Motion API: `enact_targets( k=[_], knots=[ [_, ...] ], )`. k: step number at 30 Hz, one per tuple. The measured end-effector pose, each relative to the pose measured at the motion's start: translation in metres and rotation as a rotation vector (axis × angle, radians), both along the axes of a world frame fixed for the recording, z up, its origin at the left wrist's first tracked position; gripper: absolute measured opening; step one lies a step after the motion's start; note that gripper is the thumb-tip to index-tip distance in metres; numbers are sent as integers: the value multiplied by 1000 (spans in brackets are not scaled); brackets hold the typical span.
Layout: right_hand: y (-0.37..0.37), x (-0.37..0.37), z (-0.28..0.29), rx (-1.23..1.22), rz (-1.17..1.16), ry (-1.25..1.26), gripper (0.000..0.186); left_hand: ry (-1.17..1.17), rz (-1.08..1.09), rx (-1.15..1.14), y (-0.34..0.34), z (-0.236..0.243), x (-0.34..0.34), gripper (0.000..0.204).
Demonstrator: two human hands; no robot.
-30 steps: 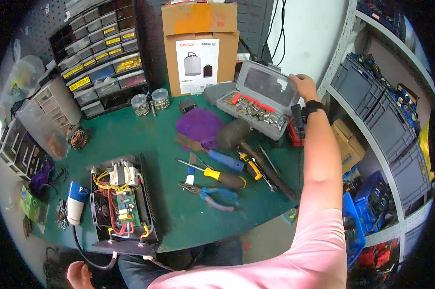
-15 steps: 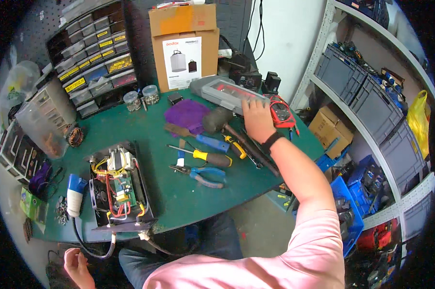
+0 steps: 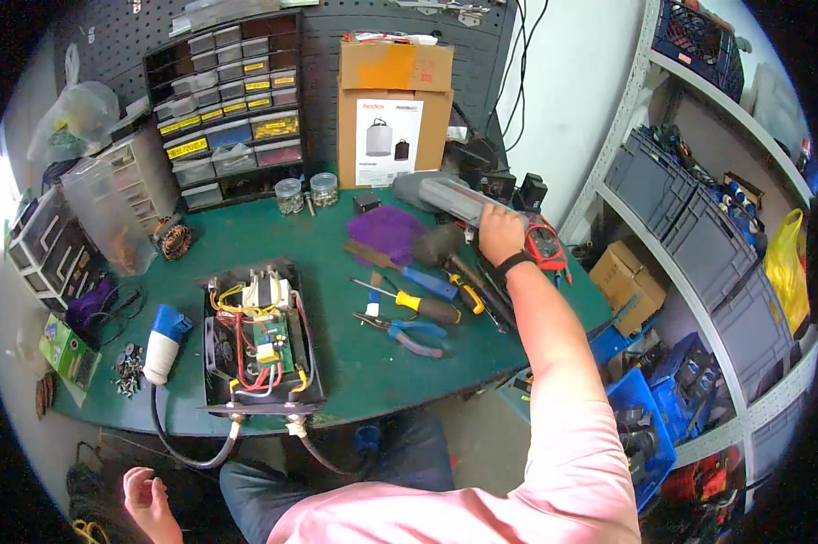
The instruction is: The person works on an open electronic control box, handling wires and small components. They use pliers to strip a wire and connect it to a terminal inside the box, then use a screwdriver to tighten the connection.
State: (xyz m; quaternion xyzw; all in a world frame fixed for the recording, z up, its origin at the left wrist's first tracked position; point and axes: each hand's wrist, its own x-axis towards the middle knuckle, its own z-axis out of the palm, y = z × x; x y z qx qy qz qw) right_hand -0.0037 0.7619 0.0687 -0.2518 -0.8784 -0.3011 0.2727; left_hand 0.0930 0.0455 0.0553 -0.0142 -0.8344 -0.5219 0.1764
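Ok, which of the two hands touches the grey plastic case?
The right hand, wearing a black wristband; the left hand is off the green table.

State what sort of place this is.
Probably an electronics repair workshop: an opened device with its circuit board exposed, blue-handled pliers among other hand tools, and a rack of small drawers.

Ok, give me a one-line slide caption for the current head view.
Right hand on a grey plastic case, with pliers, screwdriver and an opened electronic unit on the green workbench.
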Motion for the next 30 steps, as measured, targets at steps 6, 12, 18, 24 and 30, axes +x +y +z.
enact_targets(
  k=[6, 12, 18, 24, 30],
  knots=[
    [1, 14, 11, -66, 58, 10, 16, 13, -22, -2, 0, 1, -2, 17],
    [-33, 46, 57, 33, 293, 23, 23, 146, -101, 68, 25, 13, -24, 11],
    [-127, 74, 137, 74, 625, 31, 39, -135, -467, 418, 104, 76, -40, 22],
    [-213, 80, 171, 177, 910, 77, 49, -594, -976, 896, 189, 125, -88, 73],
    [-289, 61, 163, 198, 1151, 91, 35, -504, -884, 1087, 149, 118, -80, 58]
  ],
)
